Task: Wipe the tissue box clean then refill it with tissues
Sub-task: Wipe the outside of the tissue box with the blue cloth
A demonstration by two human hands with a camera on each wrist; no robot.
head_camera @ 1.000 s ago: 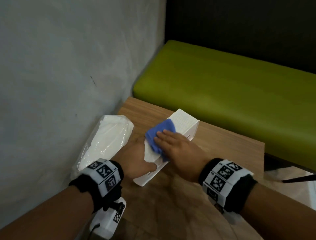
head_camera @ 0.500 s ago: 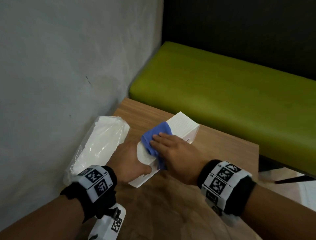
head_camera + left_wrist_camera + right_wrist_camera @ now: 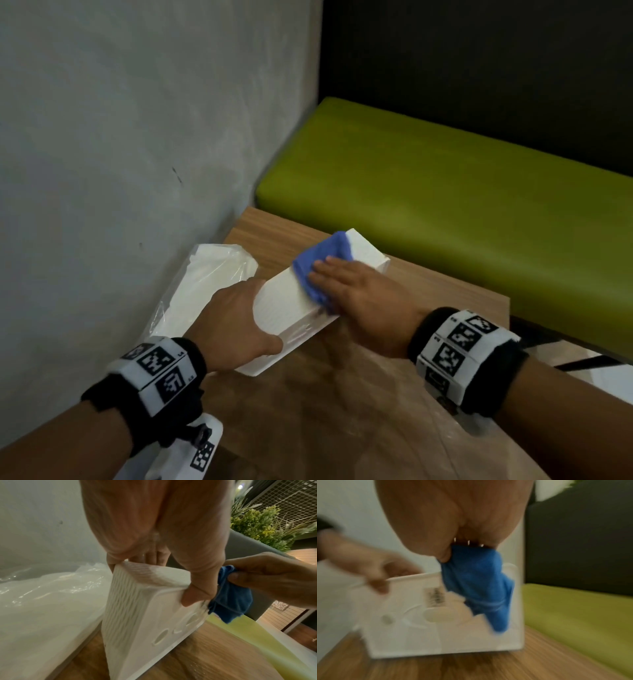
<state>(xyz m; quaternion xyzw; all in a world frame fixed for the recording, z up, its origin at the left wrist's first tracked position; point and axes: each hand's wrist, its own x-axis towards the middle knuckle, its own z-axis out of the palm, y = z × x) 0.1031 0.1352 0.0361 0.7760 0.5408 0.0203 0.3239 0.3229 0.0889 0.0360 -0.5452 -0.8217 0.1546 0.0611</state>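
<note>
A white ribbed tissue box (image 3: 291,301) stands on its long side on the wooden table (image 3: 342,411). My left hand (image 3: 236,325) grips its near end, thumb on the flat face (image 3: 193,595), fingers over the far edge. My right hand (image 3: 356,284) lies flat with straight fingers, pressing a blue cloth (image 3: 322,263) onto the box's upper side. The cloth (image 3: 476,585) hangs over the box's flat face (image 3: 436,628), which carries a barcode label. A clear plastic pack of white tissues (image 3: 205,284) lies left of the box, along the wall.
A grey wall (image 3: 120,154) runs close along the table's left edge. A green bench seat (image 3: 445,192) sits just beyond the far edge. Plants and a wire mesh screen (image 3: 257,520) show to the right in the left wrist view.
My right hand has slid the blue cloth along the box's top toward its far end. The left hand keeps its grip on the near end.
</note>
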